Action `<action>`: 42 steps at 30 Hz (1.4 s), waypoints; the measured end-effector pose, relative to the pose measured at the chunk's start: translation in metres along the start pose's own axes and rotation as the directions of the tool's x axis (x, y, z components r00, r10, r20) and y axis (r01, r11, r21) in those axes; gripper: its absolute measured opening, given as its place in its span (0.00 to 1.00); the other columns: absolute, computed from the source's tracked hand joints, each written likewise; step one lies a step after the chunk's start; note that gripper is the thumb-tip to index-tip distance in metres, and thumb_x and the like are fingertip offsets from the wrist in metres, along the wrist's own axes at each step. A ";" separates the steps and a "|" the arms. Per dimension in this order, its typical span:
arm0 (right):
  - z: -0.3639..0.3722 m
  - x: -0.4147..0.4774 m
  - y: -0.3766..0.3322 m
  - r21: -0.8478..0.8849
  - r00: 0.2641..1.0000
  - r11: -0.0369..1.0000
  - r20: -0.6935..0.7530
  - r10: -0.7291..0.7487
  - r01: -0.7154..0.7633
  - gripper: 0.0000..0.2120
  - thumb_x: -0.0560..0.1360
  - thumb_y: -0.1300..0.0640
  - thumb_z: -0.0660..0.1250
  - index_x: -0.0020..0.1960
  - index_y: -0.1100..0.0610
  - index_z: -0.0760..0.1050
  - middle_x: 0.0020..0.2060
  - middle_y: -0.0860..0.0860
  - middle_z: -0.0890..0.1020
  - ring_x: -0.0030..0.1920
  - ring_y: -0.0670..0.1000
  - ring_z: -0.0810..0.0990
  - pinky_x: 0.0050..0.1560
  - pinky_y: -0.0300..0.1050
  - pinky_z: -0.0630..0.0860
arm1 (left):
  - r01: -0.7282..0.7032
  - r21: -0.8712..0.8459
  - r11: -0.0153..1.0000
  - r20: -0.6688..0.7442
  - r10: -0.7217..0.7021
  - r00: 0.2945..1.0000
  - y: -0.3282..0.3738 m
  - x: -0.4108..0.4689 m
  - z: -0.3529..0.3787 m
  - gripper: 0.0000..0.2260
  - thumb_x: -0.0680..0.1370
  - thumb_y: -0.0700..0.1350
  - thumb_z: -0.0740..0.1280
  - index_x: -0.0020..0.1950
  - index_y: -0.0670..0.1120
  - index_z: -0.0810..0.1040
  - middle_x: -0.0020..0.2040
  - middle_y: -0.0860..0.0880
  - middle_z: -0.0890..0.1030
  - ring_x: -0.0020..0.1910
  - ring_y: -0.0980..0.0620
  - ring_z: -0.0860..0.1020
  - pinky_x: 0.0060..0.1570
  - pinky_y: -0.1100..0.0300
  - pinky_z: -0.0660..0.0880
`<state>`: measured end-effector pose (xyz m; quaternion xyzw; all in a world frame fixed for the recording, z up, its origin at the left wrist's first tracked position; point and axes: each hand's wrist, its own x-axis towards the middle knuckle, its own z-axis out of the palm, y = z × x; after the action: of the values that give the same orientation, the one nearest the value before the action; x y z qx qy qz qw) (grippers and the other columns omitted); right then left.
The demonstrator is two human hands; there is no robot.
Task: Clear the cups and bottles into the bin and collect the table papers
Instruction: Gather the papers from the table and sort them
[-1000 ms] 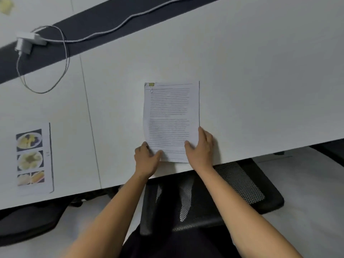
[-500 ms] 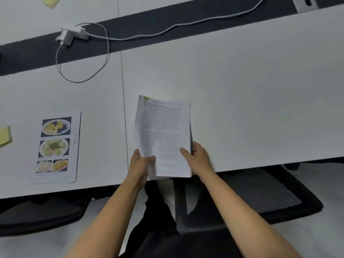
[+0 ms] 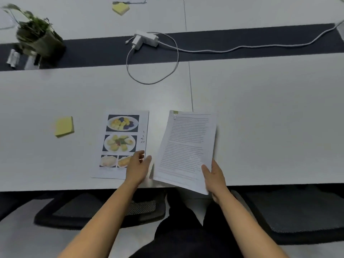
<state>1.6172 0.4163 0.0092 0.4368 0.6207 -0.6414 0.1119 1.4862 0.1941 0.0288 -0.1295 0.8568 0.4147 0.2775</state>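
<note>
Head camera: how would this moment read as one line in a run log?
right hand: holds clipped white text document | left hand: open, over white food-photo sheet | yellow sticky-note pad: on table

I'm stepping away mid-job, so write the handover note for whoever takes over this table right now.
Right hand: gripping the clipped text document at its lower right corner, near edge lifted off the table.
Left hand: open, fingers on the lower right of the food photo sheet, which lies flat.
Done: text document picked up.
Left: take the photo sheet. Yellow sticky pad to its left and another on the far side; more paper at the far edge. No cups, bottles or bin in view.
</note>
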 end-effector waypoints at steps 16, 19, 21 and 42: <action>0.030 0.007 0.022 -0.201 0.981 0.977 -0.193 0.027 -0.067 0.21 0.84 0.55 0.58 0.76 0.55 0.65 0.69 0.51 0.74 0.67 0.52 0.73 0.73 0.53 0.67 | 0.241 0.428 0.871 -0.295 -0.117 0.948 -0.060 0.096 -0.083 0.39 0.71 0.58 0.75 0.73 0.41 0.62 0.72 0.37 0.62 0.72 0.36 0.60 0.66 0.38 0.64; 0.037 0.007 0.018 -0.217 0.984 0.974 -0.179 0.017 -0.057 0.18 0.84 0.56 0.57 0.73 0.56 0.67 0.67 0.51 0.75 0.63 0.50 0.74 0.71 0.48 0.68 | 0.214 0.469 0.857 -0.231 -0.115 0.966 -0.053 0.087 -0.070 0.41 0.68 0.57 0.77 0.74 0.42 0.62 0.72 0.38 0.62 0.72 0.37 0.60 0.65 0.41 0.65; 0.039 0.009 0.016 -0.212 0.983 0.976 -0.184 0.014 -0.054 0.18 0.84 0.57 0.57 0.73 0.56 0.67 0.66 0.51 0.75 0.63 0.50 0.74 0.71 0.48 0.67 | 0.224 0.443 0.868 -0.217 -0.138 0.966 -0.048 0.082 -0.062 0.43 0.67 0.56 0.78 0.74 0.41 0.62 0.72 0.38 0.63 0.72 0.38 0.61 0.65 0.41 0.66; -0.004 0.008 0.021 -0.210 0.952 0.977 -0.304 -0.025 -0.042 0.19 0.84 0.56 0.57 0.74 0.57 0.67 0.68 0.53 0.75 0.64 0.53 0.74 0.68 0.44 0.66 | 0.408 0.131 0.904 -0.226 -0.373 0.900 -0.056 0.025 -0.013 0.43 0.64 0.56 0.80 0.71 0.45 0.62 0.68 0.38 0.69 0.66 0.35 0.70 0.60 0.42 0.74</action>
<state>1.6289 0.4187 -0.0106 0.5186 0.6941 -0.4952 0.0639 1.4864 0.1494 -0.0149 -0.3144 0.8694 0.2587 0.2801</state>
